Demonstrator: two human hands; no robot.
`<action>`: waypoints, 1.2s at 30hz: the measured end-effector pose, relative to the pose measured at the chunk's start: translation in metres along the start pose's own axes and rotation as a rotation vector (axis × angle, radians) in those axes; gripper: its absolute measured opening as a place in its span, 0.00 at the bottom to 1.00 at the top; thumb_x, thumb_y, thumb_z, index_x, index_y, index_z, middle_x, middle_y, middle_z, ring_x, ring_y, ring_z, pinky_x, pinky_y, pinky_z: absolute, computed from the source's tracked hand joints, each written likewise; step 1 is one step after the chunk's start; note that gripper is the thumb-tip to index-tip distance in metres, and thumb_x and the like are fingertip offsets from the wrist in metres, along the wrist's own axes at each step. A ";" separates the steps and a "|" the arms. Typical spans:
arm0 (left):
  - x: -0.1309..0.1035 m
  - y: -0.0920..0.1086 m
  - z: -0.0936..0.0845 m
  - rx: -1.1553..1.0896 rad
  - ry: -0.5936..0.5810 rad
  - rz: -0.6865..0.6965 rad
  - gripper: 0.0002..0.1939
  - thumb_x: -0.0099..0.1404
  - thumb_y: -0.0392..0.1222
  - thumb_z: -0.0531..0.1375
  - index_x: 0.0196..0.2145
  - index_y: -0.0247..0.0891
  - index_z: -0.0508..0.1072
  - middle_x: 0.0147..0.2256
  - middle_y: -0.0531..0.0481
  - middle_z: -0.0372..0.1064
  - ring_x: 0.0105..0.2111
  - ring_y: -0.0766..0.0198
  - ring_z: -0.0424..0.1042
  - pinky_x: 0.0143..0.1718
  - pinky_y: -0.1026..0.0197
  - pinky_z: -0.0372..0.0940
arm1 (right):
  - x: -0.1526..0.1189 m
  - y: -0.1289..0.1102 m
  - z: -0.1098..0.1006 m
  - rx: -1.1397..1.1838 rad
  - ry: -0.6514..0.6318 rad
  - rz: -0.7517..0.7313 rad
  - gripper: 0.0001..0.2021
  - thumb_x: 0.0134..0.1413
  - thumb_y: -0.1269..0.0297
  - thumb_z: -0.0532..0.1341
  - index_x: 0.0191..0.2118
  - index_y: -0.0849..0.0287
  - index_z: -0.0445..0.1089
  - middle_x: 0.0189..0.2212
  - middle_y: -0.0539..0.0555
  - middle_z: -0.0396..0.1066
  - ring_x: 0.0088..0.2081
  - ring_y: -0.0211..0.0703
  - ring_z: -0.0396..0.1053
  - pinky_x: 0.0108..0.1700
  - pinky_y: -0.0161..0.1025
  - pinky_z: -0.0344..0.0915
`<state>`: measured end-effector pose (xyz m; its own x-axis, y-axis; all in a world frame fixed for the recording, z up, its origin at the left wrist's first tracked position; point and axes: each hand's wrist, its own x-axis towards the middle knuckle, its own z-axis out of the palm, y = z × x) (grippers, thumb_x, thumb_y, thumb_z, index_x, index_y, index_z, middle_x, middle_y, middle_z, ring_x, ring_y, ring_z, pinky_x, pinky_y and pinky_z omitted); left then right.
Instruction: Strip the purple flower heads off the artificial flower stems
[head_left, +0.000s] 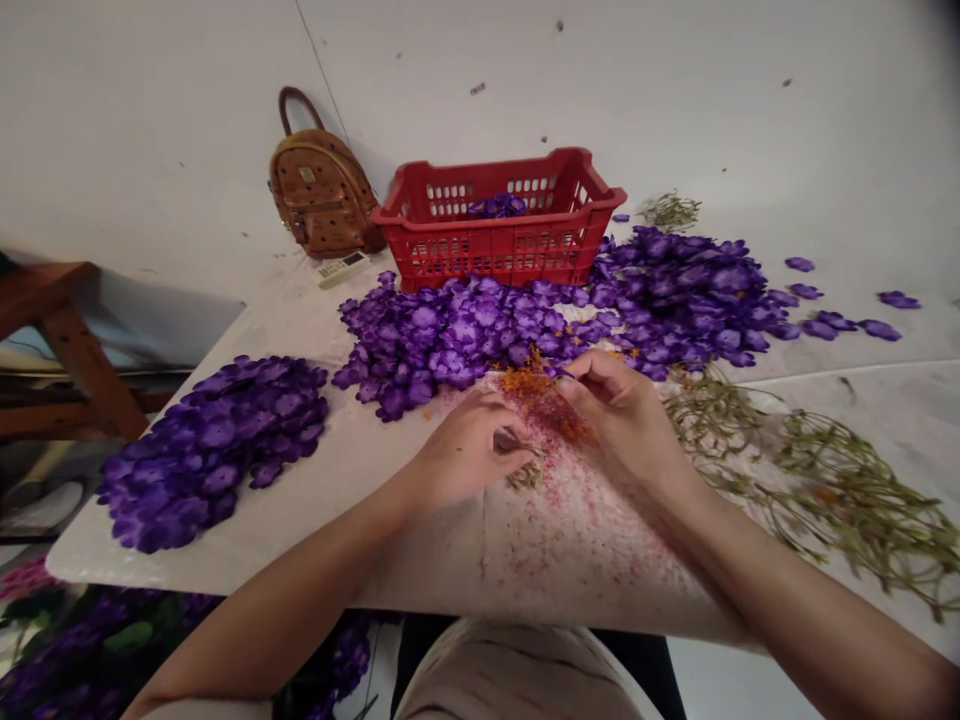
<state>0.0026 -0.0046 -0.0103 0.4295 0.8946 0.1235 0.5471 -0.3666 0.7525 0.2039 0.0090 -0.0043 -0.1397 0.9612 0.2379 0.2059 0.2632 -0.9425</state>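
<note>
Over the middle of the table, my left hand point(466, 450) is curled, thumb and fingers closed on a thin green plastic stem point(526, 474) whose ends show below the fingertips. My right hand point(619, 410) is beside it, fingertips pinched together at a small purple petal piece point(556, 371), mostly hidden by the fingers. Between and just beyond both hands lies a small heap of orange flower centres point(529, 382). Past them spreads a large pile of purple fabric flowers point(442, 330). Green stems point(847, 490) lie tangled to the right of my right hand.
A red plastic crate point(495, 240) with some purple flowers inside stands at the back. Left of it are a brown backpack point(322, 195) and a small calculator-like device point(343, 268). Another purple flower pile point(225, 440) lies at left. Pink specks cover the white table point(450, 570) near me.
</note>
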 end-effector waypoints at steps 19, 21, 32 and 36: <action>0.001 0.007 0.008 0.030 0.311 0.077 0.09 0.71 0.38 0.61 0.40 0.38 0.83 0.31 0.48 0.79 0.29 0.62 0.74 0.34 0.61 0.66 | -0.005 0.008 0.014 0.172 -0.039 0.021 0.09 0.61 0.61 0.63 0.30 0.55 0.68 0.26 0.47 0.63 0.30 0.40 0.59 0.35 0.40 0.56; 0.001 0.007 0.007 0.056 0.313 0.106 0.09 0.71 0.37 0.61 0.39 0.38 0.83 0.30 0.48 0.79 0.29 0.62 0.73 0.33 0.61 0.65 | -0.006 0.007 0.015 0.140 -0.040 0.027 0.08 0.61 0.61 0.62 0.30 0.55 0.68 0.26 0.47 0.63 0.30 0.40 0.59 0.35 0.40 0.56; -0.001 0.007 0.006 0.226 0.298 0.198 0.11 0.72 0.36 0.59 0.33 0.37 0.80 0.29 0.49 0.78 0.28 0.63 0.74 0.33 0.62 0.65 | -0.009 0.001 0.018 -0.062 -0.053 0.074 0.10 0.60 0.59 0.58 0.29 0.55 0.65 0.24 0.47 0.62 0.28 0.40 0.60 0.32 0.40 0.54; -0.002 0.008 0.007 0.342 0.279 0.227 0.13 0.73 0.35 0.57 0.32 0.36 0.78 0.28 0.47 0.77 0.29 0.61 0.74 0.35 0.60 0.67 | -0.009 0.003 0.021 -0.083 -0.046 0.083 0.10 0.59 0.59 0.58 0.28 0.55 0.64 0.23 0.47 0.61 0.28 0.41 0.60 0.32 0.40 0.55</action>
<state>0.0115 -0.0109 -0.0086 0.3821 0.7998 0.4630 0.6868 -0.5810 0.4368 0.1850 -0.0011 -0.0141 -0.1629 0.9756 0.1474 0.2982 0.1911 -0.9352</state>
